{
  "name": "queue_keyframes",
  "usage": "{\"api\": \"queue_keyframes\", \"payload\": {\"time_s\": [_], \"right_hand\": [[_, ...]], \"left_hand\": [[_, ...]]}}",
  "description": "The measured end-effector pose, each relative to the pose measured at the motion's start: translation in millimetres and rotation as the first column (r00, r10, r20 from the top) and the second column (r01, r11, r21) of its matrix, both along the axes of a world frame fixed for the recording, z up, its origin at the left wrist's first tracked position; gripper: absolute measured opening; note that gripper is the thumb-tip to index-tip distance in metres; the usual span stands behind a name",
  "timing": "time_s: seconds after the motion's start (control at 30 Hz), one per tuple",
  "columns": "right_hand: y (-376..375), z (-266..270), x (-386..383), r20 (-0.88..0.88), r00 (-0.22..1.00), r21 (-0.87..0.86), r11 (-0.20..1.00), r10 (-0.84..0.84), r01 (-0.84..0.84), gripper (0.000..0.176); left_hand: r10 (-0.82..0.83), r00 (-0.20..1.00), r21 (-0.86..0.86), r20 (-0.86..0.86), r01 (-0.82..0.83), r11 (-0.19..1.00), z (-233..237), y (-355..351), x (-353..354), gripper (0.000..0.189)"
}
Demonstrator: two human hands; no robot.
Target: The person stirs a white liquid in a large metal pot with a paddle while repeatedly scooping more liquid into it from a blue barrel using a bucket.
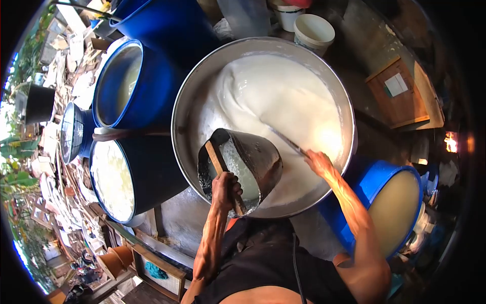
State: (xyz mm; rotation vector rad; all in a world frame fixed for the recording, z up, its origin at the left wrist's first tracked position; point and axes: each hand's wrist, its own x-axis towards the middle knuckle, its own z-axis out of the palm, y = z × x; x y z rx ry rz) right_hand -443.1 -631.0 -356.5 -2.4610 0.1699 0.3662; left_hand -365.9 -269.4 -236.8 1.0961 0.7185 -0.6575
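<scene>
Over the vat, presumably to catch drips, the bucket is gripped by its bar in the left hand, a stick in the right hand.

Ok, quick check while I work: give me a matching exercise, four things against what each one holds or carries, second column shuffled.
Things:
1. left hand
2. right hand
3. big metal pot
4. wooden board

What each holds or carries:
A. pool of white liquid
B. white sheet
C. wooden handle across the dark bucket
D. stick

Pairs: 1-C, 2-D, 3-A, 4-B
</scene>
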Motion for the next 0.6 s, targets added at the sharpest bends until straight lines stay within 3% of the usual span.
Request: {"api": "queue_keyframes", "payload": {"time_s": [0.2, 0.27, 0.37, 0.4, 0.47, 0.53, 0.6], "right_hand": [[-3.5, 63.3, -71.1, -0.152, 0.984, -0.169, 0.979, 0.090, -0.115, 0.016], [-27.5, 101.0, -70.5, -0.174, 0.977, 0.023, 0.992, 0.124, -0.122, 0.020], [-61.0, 141.4, -49.7, -0.366, 0.930, 0.273, 0.959, 0.033, 0.073, 0.027], [-57.9, 160.5, -37.0, -0.539, 0.829, 0.186, 0.938, -0.151, 0.292, 0.024], [-41.1, 175.2, -11.5, -0.492, 0.809, 0.217, 0.854, -0.322, 0.472, 0.019], [-38.6, 124.0, 7.4, -0.315, 0.838, 0.384, 0.748, -0.444, 0.541, 0.015], [-38.0, 83.7, 44.3, -0.162, 0.834, 0.429, 0.724, -0.527, 0.541, 0.014]], "left_hand": [[0.055, 0.998, -0.095, -0.006, -0.055, 0.994, -8.2, 6.7, 2.6, 0.013], [0.075, 0.997, -0.130, -0.013, -0.076, 0.989, -10.5, 8.8, 3.1, 0.013], [0.083, 0.996, -0.162, -0.022, -0.086, 0.983, -11.2, 13.2, 4.1, 0.014], [0.080, 0.997, -0.176, -0.025, -0.083, 0.981, -12.0, 14.2, 4.1, 0.014], [0.079, 0.997, -0.189, -0.027, -0.082, 0.978, -13.7, 16.8, 4.9, 0.014], [0.082, 0.996, -0.213, -0.028, -0.086, 0.973, -14.9, 19.8, 5.6, 0.015], [0.087, 0.996, -0.217, -0.038, -0.093, 0.972, -13.0, 20.5, 7.3, 0.015]]}}
